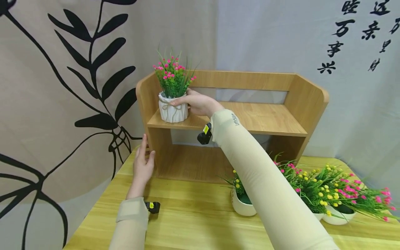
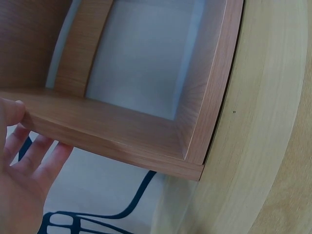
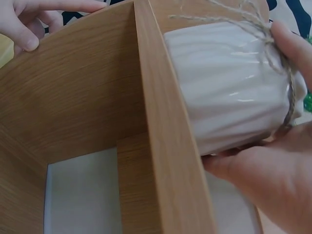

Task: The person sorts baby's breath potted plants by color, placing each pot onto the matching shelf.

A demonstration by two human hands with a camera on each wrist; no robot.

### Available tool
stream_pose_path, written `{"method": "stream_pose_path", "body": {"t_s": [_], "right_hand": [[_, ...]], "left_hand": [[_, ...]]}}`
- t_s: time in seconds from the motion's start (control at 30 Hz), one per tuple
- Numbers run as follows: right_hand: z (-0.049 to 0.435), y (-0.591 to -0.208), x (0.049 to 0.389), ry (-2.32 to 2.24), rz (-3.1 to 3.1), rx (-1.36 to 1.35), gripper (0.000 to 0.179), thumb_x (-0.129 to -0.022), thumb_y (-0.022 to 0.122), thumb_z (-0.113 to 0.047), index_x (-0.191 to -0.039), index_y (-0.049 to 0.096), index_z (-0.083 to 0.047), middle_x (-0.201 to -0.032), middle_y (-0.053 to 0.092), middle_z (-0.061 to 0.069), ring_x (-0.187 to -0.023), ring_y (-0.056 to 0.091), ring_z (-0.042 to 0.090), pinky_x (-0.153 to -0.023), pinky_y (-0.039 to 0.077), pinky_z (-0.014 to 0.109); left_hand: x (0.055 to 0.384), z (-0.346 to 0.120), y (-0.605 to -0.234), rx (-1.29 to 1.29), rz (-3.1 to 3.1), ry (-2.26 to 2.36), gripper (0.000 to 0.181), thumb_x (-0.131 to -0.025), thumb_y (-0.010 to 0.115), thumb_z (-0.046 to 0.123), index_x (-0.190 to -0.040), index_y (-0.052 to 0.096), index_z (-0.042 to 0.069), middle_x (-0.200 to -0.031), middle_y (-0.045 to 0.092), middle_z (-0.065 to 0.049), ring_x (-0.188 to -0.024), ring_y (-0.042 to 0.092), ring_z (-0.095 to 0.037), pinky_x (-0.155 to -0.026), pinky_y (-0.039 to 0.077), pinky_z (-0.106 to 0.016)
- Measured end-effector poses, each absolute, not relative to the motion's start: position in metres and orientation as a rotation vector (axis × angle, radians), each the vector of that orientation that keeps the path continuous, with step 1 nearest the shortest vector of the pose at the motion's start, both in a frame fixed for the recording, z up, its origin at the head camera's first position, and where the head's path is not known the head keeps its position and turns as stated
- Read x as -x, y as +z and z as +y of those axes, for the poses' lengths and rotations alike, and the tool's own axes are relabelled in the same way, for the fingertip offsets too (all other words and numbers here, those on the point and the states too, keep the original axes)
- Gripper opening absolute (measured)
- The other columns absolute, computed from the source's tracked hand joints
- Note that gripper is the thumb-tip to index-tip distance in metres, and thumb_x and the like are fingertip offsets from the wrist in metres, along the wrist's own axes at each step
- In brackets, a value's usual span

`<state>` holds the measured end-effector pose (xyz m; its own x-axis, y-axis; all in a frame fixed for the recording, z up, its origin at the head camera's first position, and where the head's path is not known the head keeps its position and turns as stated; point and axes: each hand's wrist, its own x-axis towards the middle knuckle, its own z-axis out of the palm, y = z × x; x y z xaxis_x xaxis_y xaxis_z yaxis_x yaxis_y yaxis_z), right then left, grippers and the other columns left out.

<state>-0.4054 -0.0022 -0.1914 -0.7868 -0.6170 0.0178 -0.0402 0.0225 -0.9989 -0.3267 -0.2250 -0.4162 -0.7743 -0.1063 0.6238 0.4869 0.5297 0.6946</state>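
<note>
My right hand (image 1: 200, 103) grips a white ceramic flowerpot (image 1: 173, 110) with pink flowers and green grass, at the left end of the upper shelf (image 1: 259, 114). Twine is tied round the pot, and in the right wrist view the thumb and fingers curve about the pot (image 3: 229, 87). Its base is at the shelf's front edge; whether it bears full weight there I cannot tell. My left hand (image 1: 143, 166) is at the outer left side of the wooden shelf unit (image 1: 160, 149), fingers extended along the panel. The left wrist view shows these fingers (image 2: 36, 156) behind the panel edge.
On the right of the wooden table (image 1: 187, 215) stand several white pots with yellow and pink flowers (image 1: 339, 215), partly behind my right sleeve (image 1: 259, 173). Another white pot (image 1: 242, 206) is left of that sleeve. A printed curtain (image 1: 250, 34) hangs behind the unit.
</note>
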Motion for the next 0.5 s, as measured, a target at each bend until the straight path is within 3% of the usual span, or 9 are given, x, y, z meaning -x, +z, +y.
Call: {"method": "stream_pose_path", "body": {"t_s": [0.17, 0.37, 0.5], "right_hand": [[0.0, -0.193, 0.407, -1.816, 1.873, 0.715, 0.084, -0.092, 0.062, -0.002, -0.156, 0.01, -0.017, -0.142, 0.042, 0.009, -0.128, 0.042, 0.024, -0.107, 0.035, 0.043], [0.003, -0.193, 0.409, -1.819, 1.865, 0.707, 0.084, -0.093, 0.061, -0.002, -0.156, 0.009, -0.017, -0.144, 0.04, 0.009, -0.131, 0.039, 0.024, -0.109, 0.031, 0.043], [0.01, -0.191, 0.409, -1.825, 1.856, 0.624, 0.086, -0.095, 0.06, -0.006, -0.157, 0.002, -0.016, -0.153, 0.031, 0.01, -0.136, 0.035, 0.026, -0.112, 0.026, 0.045]], "left_hand": [[0.327, -0.224, -0.415, 0.302, -2.156, -1.241, 0.075, -0.098, 0.051, -0.002, -0.157, 0.016, 0.027, -0.139, 0.037, -0.025, -0.108, 0.051, -0.043, -0.08, 0.051, -0.057], [0.327, -0.224, -0.415, 0.296, -2.155, -1.254, 0.077, -0.098, 0.05, -0.002, -0.156, 0.015, 0.033, -0.139, 0.037, -0.024, -0.109, 0.052, -0.043, -0.081, 0.051, -0.057], [0.327, -0.224, -0.415, 0.299, -2.148, -1.26, 0.077, -0.098, 0.05, -0.002, -0.156, 0.016, 0.034, -0.139, 0.037, -0.025, -0.108, 0.052, -0.044, -0.081, 0.051, -0.057]]}}
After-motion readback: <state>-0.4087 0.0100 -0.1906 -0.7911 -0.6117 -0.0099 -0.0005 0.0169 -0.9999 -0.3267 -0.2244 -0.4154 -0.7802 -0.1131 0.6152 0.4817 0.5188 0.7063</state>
